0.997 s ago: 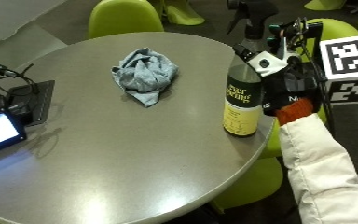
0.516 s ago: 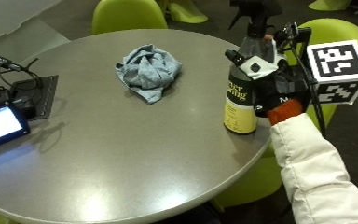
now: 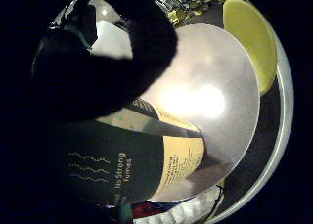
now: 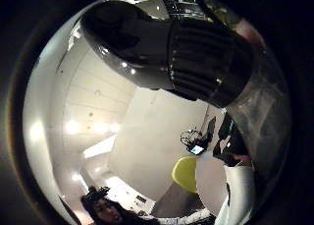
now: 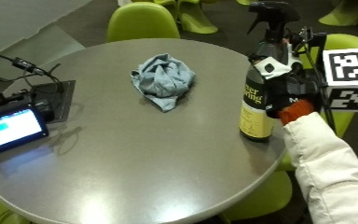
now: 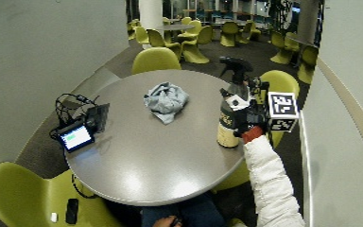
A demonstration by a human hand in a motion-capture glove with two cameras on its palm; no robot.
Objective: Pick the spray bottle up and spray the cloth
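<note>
Holding the spray bottle (image 5: 259, 100) at its upper body, the gloved right hand (image 5: 293, 88) has its fingers curled round it, while the bottle appears to stand upright on the round table (image 5: 123, 163) near the edge, well apart from the crumpled blue cloth (image 5: 163, 80). To do this step well, I think the hand should lift the bottle straight up and keep it upright. A finger must also reach the black trigger head (image 5: 272, 11) above the hand, with the nozzle turned toward the cloth.
</note>
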